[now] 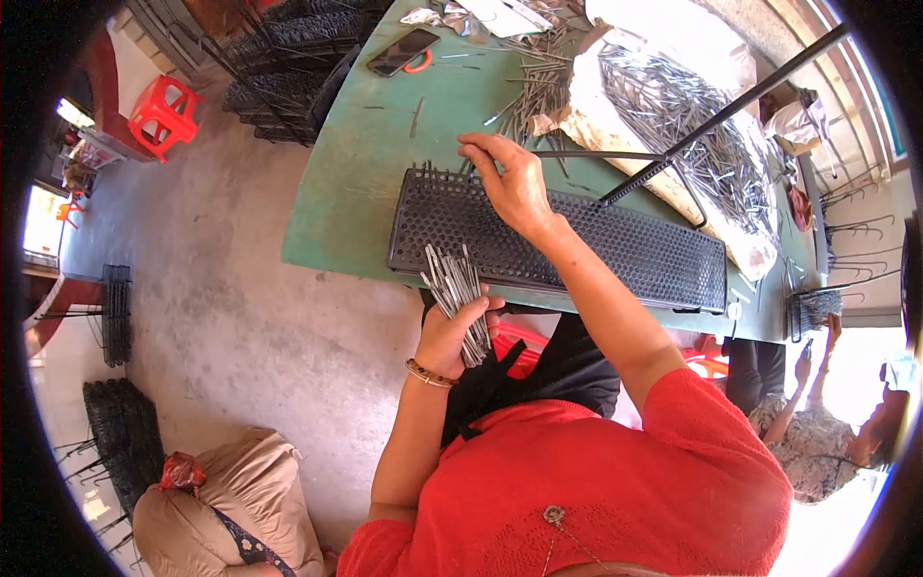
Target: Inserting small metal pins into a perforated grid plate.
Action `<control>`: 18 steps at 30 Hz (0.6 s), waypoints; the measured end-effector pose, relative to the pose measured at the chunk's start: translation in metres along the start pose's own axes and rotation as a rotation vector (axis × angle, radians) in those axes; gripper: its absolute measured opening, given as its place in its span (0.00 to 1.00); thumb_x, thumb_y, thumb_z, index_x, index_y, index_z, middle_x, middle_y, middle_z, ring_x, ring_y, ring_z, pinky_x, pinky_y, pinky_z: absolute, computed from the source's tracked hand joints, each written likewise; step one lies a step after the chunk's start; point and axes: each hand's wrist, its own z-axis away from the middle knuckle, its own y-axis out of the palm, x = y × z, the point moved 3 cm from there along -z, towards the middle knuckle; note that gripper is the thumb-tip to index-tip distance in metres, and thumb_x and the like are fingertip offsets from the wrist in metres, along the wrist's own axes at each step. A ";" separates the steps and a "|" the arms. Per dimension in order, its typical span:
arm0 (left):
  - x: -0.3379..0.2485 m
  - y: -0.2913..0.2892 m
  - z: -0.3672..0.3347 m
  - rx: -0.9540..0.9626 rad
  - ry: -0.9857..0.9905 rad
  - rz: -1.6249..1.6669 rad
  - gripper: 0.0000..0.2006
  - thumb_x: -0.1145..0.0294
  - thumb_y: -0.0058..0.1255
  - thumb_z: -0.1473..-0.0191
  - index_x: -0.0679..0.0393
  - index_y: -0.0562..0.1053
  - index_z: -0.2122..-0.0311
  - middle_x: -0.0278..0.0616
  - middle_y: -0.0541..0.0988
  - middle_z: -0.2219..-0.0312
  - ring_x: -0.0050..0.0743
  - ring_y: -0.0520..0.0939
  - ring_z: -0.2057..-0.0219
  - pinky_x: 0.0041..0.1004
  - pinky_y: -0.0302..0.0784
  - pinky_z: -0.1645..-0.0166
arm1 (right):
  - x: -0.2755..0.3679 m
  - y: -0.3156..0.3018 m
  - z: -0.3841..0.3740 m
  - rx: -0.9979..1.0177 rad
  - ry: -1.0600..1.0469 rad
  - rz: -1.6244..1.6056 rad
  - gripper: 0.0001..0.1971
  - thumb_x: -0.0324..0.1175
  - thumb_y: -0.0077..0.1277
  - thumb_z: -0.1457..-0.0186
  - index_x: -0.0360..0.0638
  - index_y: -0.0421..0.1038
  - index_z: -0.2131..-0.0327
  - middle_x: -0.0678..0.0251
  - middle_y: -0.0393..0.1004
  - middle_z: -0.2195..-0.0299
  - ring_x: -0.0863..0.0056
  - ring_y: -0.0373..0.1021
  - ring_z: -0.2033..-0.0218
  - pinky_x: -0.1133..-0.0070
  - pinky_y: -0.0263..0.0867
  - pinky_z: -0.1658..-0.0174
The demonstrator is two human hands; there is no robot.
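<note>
- The left hand (pixel 450 335), just below the middle at 6 o'clock, holds a bunch of thin grey sticks (pixel 456 288). Its thumb presses across them; the other fingers are mostly hidden, so I cannot tell how they sit.
- The right hand (pixel 519 188), at 1 o'clock, is over the far edge of the long black tray (pixel 635 252). Its thumb and pointing finger bend close together; I cannot tell if they pinch a stick.
- The tray is full of little holes and lies on the green table (pixel 351 197), from the middle out to 3 o'clock. A few standing sticks (pixel 437 175) poke up at its far left corner.
- At 2 o'clock, a big pale sack (pixel 598 144) lies open, full of more sticks.
- A loose pile (pixel 543 91) of sticks is beside it, at 12 to 1 o'clock.
- Near 12 o'clock is a dark phone (pixel 402 52).
- A red stool (pixel 163 115) is at 10 o'clock.
</note>
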 end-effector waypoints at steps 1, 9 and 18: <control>-0.001 -0.001 0.000 -0.003 0.021 -0.005 0.14 0.72 0.52 0.50 0.62 0.69 0.57 0.42 0.78 0.69 0.24 0.77 0.74 0.25 0.77 0.71 | 0.000 0.001 0.000 0.000 -0.003 -0.005 0.07 0.28 0.49 0.48 0.38 0.72 0.65 0.57 0.74 0.70 0.58 0.70 0.67 0.71 0.66 0.63; -0.003 -0.004 0.001 -0.016 0.077 -0.009 0.13 0.73 0.52 0.50 0.62 0.70 0.58 0.42 0.78 0.70 0.22 0.77 0.75 0.22 0.75 0.72 | -0.004 0.006 0.004 0.055 -0.170 0.115 0.08 0.26 0.49 0.48 0.37 0.72 0.64 0.58 0.75 0.70 0.59 0.71 0.68 0.71 0.66 0.64; -0.008 -0.007 0.009 -0.050 0.167 -0.096 0.12 0.73 0.52 0.50 0.62 0.70 0.58 0.43 0.78 0.70 0.22 0.77 0.75 0.23 0.75 0.72 | 0.004 0.012 0.011 0.116 -0.204 0.369 0.12 0.26 0.49 0.50 0.36 0.70 0.61 0.57 0.71 0.64 0.59 0.68 0.65 0.70 0.64 0.60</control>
